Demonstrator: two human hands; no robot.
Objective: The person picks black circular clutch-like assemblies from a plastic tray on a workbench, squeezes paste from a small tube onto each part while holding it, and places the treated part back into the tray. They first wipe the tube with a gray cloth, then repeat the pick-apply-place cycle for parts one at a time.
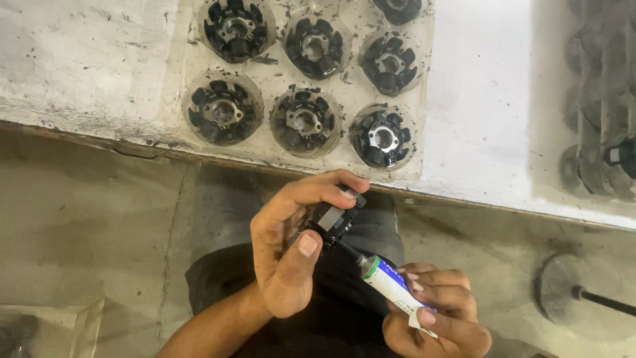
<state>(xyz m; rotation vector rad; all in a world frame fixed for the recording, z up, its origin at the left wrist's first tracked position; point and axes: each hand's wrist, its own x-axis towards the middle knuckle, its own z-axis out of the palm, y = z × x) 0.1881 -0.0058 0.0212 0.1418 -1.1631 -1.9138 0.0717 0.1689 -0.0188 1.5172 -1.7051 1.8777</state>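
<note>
My left hand (pixel 291 248) pinches a small black plastic part (pixel 334 220) between thumb and fingers, below the table edge over my lap. My right hand (pixel 434 311) grips a white tube with a green collar (pixel 391 284), squeezing its lower end. The tube's dark nozzle touches the underside of the black part. On the white table above, a clear plastic tray (pixel 275 73) holds several round black coil rings with metal centres, the nearest one (pixel 382 137) just above my left hand.
The worn white table edge (pixel 132 136) runs across the view. More stacked trays of dark round parts (pixel 603 99) stand at the right. On the concrete floor sit a round disc with a black rod (pixel 576 288) and a clear bag (pixel 46 328) at bottom left.
</note>
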